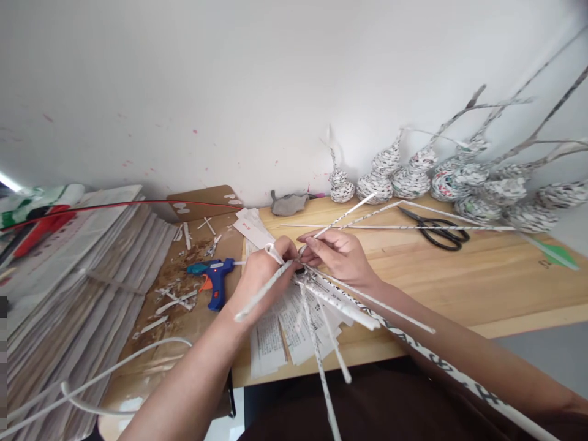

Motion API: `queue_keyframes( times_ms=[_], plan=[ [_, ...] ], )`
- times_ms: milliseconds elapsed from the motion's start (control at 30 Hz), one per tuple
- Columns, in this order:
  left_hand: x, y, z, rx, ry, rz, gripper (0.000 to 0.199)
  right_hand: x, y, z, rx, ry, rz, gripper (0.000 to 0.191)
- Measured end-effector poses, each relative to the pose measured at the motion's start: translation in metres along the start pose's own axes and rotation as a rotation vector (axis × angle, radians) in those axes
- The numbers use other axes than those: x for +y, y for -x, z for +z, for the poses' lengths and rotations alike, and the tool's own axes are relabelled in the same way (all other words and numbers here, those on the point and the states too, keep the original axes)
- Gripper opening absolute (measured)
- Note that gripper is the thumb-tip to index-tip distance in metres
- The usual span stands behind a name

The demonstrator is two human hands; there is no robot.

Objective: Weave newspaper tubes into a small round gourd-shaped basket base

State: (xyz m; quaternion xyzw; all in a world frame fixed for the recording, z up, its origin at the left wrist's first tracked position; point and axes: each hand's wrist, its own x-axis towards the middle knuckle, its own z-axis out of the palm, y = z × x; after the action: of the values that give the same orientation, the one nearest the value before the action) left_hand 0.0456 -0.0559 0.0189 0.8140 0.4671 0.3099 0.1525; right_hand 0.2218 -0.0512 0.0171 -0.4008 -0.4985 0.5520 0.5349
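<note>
Several rolled newspaper tubes (316, 343) spread outward from a small woven centre between my hands, above the table. My left hand (269, 269) is closed around the left side of that centre, and one tube sticks out toward the lower left. From the right, my right hand (337, 254) pinches the paper tubes with thumb and fingers, close to my left fingertips. One tube rises to the upper right past my right fingers. Part of the centre is hidden by my fingers. Printed paper strips (266, 343) lie beneath.
A blue glue gun (218, 282) lies left of my hands, among paper scraps. Stacked newspapers (92, 275) fill the far left. Black scissors (438, 233) lie at right, before several woven gourd shapes (411, 182) along the wall. A grey cloth (289, 204) lies behind.
</note>
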Motion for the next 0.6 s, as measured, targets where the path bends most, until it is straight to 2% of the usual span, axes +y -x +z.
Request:
queue_keyframes(
  times_ms=[133, 267, 467, 600],
  plan=[
    [0.004, -0.002, 0.0, 0.053, -0.003, -0.089, 0.01, 0.002, 0.002, 0.001, -0.061, -0.008, -0.029, 0.038],
    [0.007, -0.002, -0.002, 0.064, -0.019, -0.145, 0.01, 0.007, 0.004, 0.001, -0.141, 0.025, -0.127, 0.029],
    [-0.004, -0.003, 0.004, 0.024, 0.075, -0.081, 0.013, 0.011, 0.004, 0.002, -0.217, 0.028, -0.18, 0.024],
    [-0.008, -0.004, 0.005, 0.016, 0.155, -0.015, 0.011, 0.014, 0.005, -0.001, -0.167, 0.017, -0.19, 0.029]
  ],
)
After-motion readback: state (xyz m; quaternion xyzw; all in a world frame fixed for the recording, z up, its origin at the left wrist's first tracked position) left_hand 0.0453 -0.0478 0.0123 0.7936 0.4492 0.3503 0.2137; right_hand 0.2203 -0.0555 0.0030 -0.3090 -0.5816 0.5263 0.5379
